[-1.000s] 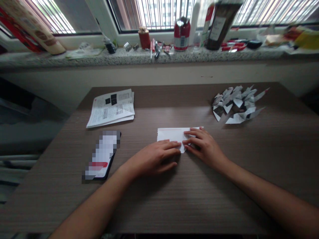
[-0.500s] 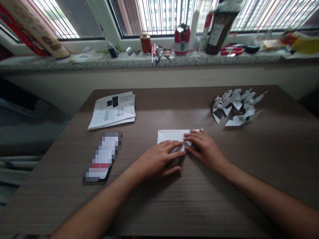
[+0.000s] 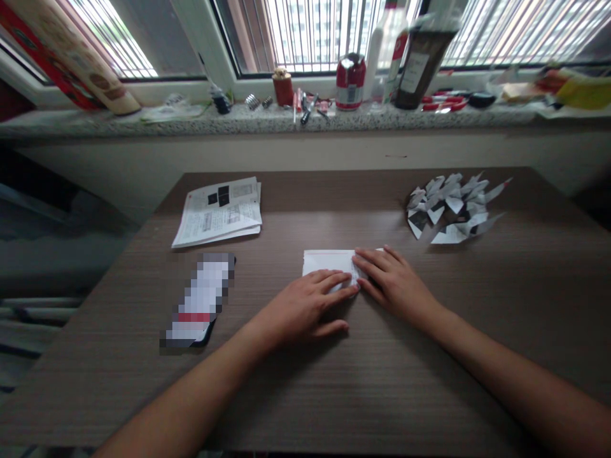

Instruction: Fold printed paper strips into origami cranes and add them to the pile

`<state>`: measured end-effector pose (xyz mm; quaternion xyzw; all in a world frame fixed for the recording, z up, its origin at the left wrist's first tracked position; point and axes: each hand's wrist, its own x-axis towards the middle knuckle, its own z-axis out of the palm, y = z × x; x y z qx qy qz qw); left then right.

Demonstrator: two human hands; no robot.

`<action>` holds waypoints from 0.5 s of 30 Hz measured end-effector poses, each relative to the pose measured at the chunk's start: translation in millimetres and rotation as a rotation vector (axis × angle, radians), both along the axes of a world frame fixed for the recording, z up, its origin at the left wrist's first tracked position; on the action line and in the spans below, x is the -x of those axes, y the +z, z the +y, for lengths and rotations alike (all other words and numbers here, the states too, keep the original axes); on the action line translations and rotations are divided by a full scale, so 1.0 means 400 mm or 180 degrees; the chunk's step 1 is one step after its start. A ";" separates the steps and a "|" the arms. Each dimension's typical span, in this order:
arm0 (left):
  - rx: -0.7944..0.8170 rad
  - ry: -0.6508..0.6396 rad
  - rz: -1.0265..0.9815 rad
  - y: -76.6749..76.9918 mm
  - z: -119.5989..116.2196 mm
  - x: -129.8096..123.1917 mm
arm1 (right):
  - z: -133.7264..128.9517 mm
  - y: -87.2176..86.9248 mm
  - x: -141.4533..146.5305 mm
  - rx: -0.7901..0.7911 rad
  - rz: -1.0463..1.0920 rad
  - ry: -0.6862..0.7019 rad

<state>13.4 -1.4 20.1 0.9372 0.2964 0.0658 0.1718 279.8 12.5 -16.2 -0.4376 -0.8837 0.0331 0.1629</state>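
Resting with fingers apart, left hand (image 3: 308, 306) and right hand (image 3: 394, 277) partly cover white paper (image 3: 324, 261) on the wood-grained surface (image 3: 305, 394), before a speckled sill (image 3: 258, 124) bearing a red can (image 3: 351, 83) and labelled container (image 3: 424, 67), contents unclear.

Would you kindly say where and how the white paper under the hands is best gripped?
I'd pinch the white paper by its far-left corner, from the left: it seems flat, with that corner uncovered, while the left hand and right hand cover other parts.
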 end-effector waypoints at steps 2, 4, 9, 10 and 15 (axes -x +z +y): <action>0.0013 -0.0009 -0.0004 0.001 0.000 0.000 | -0.001 0.002 0.001 -0.0003 -0.0061 0.0007; 0.0021 -0.0021 -0.0005 0.001 0.000 0.001 | -0.002 0.003 0.002 0.0027 -0.0086 -0.0024; 0.0046 -0.0018 0.0003 0.001 0.001 0.002 | -0.002 -0.003 0.000 0.0076 -0.0110 -0.0068; 0.0057 -0.0018 -0.0001 0.000 0.002 0.002 | -0.002 -0.005 -0.001 0.0088 -0.0113 -0.0079; 0.0101 -0.0019 -0.0006 -0.001 0.003 0.002 | -0.001 -0.009 -0.004 0.0148 -0.0100 -0.0112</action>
